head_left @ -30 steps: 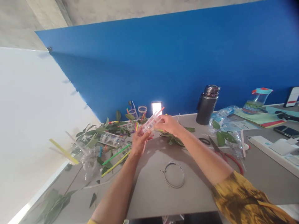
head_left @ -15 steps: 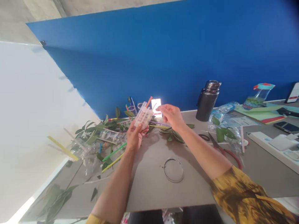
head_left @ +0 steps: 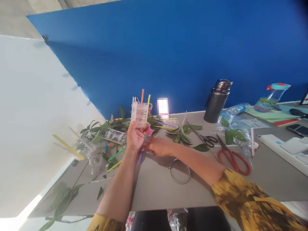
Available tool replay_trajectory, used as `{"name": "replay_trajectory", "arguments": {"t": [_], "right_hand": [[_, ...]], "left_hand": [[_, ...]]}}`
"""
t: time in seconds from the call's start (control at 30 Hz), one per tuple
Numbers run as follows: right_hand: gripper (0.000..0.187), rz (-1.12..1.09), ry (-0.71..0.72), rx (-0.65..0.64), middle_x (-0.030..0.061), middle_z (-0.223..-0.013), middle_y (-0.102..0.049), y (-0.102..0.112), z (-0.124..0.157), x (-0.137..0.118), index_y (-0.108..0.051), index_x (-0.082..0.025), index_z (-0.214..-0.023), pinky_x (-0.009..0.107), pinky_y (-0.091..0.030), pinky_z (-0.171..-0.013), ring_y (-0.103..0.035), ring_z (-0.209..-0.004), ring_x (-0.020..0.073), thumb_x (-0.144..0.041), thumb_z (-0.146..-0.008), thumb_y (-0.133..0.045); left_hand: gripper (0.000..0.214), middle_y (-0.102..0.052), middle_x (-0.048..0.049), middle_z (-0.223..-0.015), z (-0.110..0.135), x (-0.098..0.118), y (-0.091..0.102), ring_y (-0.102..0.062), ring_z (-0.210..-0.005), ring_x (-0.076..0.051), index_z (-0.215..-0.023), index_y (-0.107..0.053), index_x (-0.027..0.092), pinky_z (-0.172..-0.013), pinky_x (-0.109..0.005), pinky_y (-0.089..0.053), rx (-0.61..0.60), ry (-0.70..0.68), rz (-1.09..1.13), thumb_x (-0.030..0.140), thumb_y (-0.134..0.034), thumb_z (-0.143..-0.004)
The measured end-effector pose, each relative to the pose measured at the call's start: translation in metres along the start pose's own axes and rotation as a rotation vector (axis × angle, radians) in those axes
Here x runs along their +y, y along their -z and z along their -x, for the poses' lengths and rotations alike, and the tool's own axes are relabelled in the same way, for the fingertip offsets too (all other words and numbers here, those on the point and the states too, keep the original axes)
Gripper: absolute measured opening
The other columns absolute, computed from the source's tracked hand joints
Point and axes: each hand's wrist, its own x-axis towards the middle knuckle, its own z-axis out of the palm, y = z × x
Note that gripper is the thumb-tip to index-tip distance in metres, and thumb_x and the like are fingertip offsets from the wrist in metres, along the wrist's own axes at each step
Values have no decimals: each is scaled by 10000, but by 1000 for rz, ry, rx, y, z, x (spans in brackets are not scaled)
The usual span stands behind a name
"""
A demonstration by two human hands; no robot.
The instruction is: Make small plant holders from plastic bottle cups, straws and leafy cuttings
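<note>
My left hand [head_left: 136, 136] is closed round the lower part of a clear plastic cup-like piece [head_left: 141, 117], held upright above the table. An orange straw [head_left: 142, 96], a yellow straw [head_left: 148, 104] and several whitish straws [head_left: 134, 107] stand up along it. Just below, my right hand [head_left: 157, 147] has its fingers drawn together at a purple straw [head_left: 141, 156], which slants down from the fingertips. Motion blurs this hand, and its exact grip is partly hidden. A bit of bright pink [head_left: 149, 131] shows between the hands.
Leafy twigs, straws and clear plastic bottle pieces [head_left: 115, 136] spread over the left side. A wire ring [head_left: 180, 182] lies in front. Red-handled scissors [head_left: 234, 160], black-handled scissors [head_left: 209, 140], a black flask [head_left: 218, 102] and a power strip [head_left: 279, 149] are to the right.
My right hand has come down and left from beside the cup-like piece to below it, where a purple straw now shows. My left hand has turned the piece from tilted to upright.
</note>
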Motion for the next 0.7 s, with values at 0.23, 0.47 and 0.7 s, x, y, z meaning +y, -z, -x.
{"name": "replay_trajectory", "arguments": {"t": [0.23, 0.47, 0.7], "right_hand": [[152, 124, -40, -25, 64, -1103, -743, -14, -4, 2, -813, -232, -998, 306, -512, -860, -655, -1102, 254, -171, -887, -729], [313, 148, 30, 44, 68, -1270, -722, -21, -8, -3, -764, -269, -1199, 345, -499, -934, -648, -1153, 260, -206, -894, -741], [162, 214, 10, 0, 94, -1177, -738, -20, -11, -8, -787, -213, -1060, 359, -495, -932, -655, -1117, 267, -257, -912, -739]], "left_hand": [[493, -789, -80, -969, 4, -1, -5, -771, -845, -247, -1104, -689, 175, -797, -368, -595, -44, 60, 24, 501, -818, -758], [416, -764, -88, -917, 2, -2, -4, -727, -743, -220, -1063, -686, 167, -673, -348, -577, 0, 119, 12, 497, -755, -818], [410, -765, -82, -980, 2, -2, -3, -732, -801, -218, -1105, -694, 183, -694, -340, -569, -24, 109, 25, 471, -765, -823]]}}
